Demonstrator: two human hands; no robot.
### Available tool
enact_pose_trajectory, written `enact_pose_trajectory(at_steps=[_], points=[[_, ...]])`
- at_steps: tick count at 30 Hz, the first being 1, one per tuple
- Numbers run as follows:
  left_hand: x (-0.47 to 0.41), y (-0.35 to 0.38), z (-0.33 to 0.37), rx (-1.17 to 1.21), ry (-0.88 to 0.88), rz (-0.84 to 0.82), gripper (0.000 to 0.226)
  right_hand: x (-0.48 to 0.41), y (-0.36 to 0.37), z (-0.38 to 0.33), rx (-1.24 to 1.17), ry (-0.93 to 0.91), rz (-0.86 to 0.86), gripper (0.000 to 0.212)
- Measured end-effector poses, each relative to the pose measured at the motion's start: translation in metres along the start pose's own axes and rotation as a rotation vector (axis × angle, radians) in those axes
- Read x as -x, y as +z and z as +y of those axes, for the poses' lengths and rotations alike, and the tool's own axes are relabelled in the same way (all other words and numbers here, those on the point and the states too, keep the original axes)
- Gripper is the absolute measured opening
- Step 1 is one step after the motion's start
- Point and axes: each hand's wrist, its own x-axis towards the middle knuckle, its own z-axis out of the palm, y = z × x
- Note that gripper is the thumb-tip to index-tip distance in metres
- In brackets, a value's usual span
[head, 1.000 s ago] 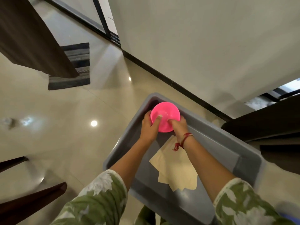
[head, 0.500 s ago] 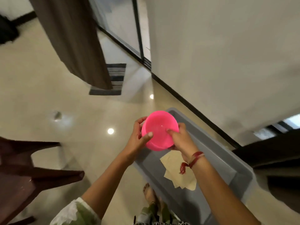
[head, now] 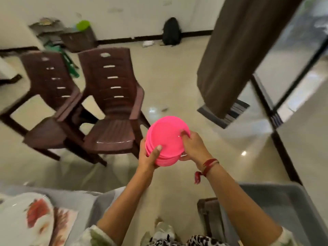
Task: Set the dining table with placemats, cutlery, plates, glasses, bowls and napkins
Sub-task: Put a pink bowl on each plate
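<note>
pink bowls stacked, mid-air | left hand grips left side | right hand grips right rim

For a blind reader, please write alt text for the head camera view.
Both hands hold a stack of pink bowls above a glossy floor: the left hand grips its side, the right hand pinches its rim. Two brown chairs stand behind; a flowered plate lies at lower left.

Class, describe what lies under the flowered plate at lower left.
A patterned placemat pokes out from under the plate, on a grey table. The part beneath the plate is covered.
</note>
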Motion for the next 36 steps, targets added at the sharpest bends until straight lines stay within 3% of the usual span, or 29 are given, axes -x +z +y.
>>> enact_pose_trajectory(at_steps=[2,7,11,15,17,22,26,32,36], points=[[-0.007,-0.038,0.006,0.049,0.034,0.103,0.098,-0.013,0.039,-0.018,-0.011,0.024,-0.132,0.033],[-0.026,-0.130,0.024,0.116,0.118,0.351,0.098,-0.047,0.136,-0.060,-0.008,0.092,-0.409,0.036],[-0.042,-0.197,0.038,0.196,0.204,0.555,0.080,-0.077,0.216,-0.095,0.042,0.138,-0.625,0.034],[-0.041,-0.252,0.042,0.362,0.248,0.709,0.093,-0.091,0.295,-0.118,0.173,0.068,-0.815,0.028],[-0.033,-0.272,0.040,0.412,0.247,0.788,0.088,-0.092,0.322,-0.122,0.213,0.054,-0.908,0.021],[-0.007,-0.301,0.034,0.504,0.250,1.046,0.076,-0.088,0.393,-0.126,0.434,-0.034,-1.104,0.024],[0.010,-0.313,0.028,0.574,0.325,1.277,0.089,-0.073,0.458,-0.131,0.583,-0.115,-1.274,0.027],[0.019,-0.325,0.035,0.650,0.447,1.649,0.094,-0.055,0.522,-0.141,0.670,0.069,-1.598,0.023],[0.009,-0.318,0.035,0.678,0.492,1.814,0.087,-0.057,0.543,-0.147,0.760,0.019,-1.731,0.025]])
